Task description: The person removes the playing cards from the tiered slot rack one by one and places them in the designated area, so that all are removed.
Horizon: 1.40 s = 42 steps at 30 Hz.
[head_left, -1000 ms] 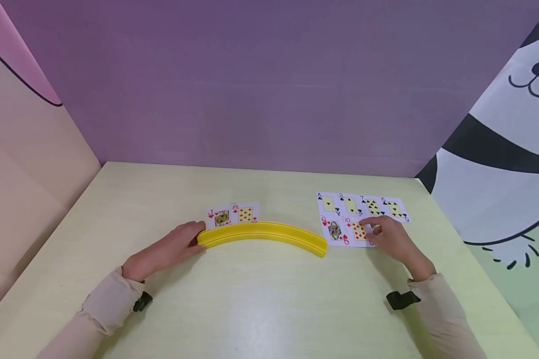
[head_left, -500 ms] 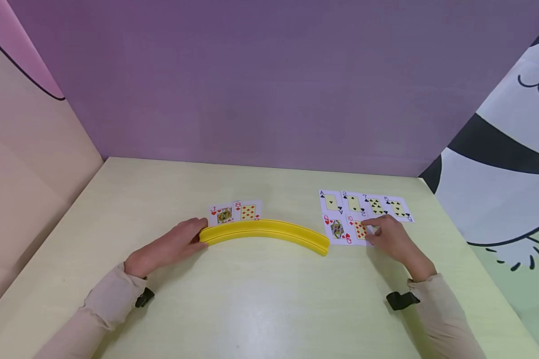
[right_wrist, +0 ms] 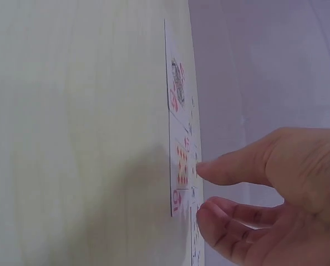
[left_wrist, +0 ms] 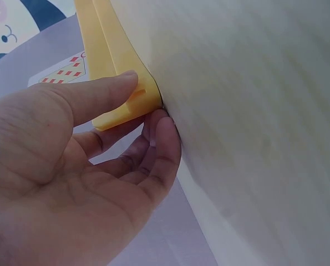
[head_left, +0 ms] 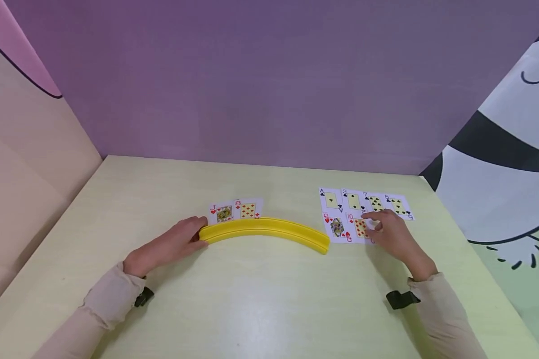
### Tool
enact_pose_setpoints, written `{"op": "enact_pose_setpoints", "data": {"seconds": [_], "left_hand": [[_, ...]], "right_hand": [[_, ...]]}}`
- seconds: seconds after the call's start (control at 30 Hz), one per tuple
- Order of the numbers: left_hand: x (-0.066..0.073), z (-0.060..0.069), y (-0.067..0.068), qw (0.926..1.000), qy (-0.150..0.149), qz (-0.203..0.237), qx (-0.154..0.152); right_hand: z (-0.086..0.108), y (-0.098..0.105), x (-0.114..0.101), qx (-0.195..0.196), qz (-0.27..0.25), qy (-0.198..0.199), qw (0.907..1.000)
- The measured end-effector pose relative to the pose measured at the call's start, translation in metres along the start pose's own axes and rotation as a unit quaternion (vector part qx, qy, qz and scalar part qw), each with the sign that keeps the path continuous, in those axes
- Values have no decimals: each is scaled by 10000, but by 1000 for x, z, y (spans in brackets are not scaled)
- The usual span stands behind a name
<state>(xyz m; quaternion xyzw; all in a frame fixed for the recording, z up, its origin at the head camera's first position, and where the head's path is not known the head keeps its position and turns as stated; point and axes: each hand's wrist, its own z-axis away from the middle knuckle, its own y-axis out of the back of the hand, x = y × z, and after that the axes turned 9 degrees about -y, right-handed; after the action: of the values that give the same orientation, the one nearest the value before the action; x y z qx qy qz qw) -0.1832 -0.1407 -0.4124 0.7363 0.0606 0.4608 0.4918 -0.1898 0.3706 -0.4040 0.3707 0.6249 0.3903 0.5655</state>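
My left hand [head_left: 168, 247] grips the left end of the curved yellow card holder [head_left: 265, 227]; in the left wrist view the thumb [left_wrist: 106, 94] presses against the holder [left_wrist: 126, 66]. A jack of hearts [head_left: 223, 214] and an eight of diamonds [head_left: 248, 210] stand side by side behind its left half. At the right, my right hand [head_left: 395, 239] is over the ten of diamonds [head_left: 360, 228], thumb and fingers apart. The right wrist view shows nothing between these fingers, with the ten [right_wrist: 181, 166] beside them; whether a fingertip touches it, I cannot tell.
The queen of hearts [head_left: 337, 228] lies left of the ten. Behind them is a row of black cards: ace [head_left: 331, 200], two [head_left: 353, 202], seven [head_left: 375, 203] and five [head_left: 398, 206]. A purple wall [head_left: 269, 85] rises behind the table [head_left: 260, 294], with printed side panels.
The head view has shifted slightly. Both hands, the yellow holder and the cards keep almost the same positions relative to each other.
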Motion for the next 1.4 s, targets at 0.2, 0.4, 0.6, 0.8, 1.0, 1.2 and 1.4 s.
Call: {"op": "enact_pose_setpoints", "data": {"seconds": [0.2,0.4,0.6,0.8,1.0,1.2,1.4], "left_hand": [[1,2,0,10000,-3,-15,-31],[-1,1,-2,10000,-51,-35,-6],[0,0,-10,10000,-54,9,11],[2,-5,-12,10000,-68,-8,11],[0,-5,-12,10000,-12,23,-23],[-2,-1,-6,10000,-18,-55,43],[0,1,-6,10000,-44,-11,13]], "right_hand": [[5,2,-7,21,-12,30,10000],[6,3,-23,252,-68,318,9992],[5,7,-51,278,-179,566,9978],[1,10,-83,295,-371,838,9954],[-6,3,-122,134,-718,1110,9911],[-14,-9,-165,9,-893,1462,9852],[-20,-24,-197,-97,-938,1749,9801]]}}
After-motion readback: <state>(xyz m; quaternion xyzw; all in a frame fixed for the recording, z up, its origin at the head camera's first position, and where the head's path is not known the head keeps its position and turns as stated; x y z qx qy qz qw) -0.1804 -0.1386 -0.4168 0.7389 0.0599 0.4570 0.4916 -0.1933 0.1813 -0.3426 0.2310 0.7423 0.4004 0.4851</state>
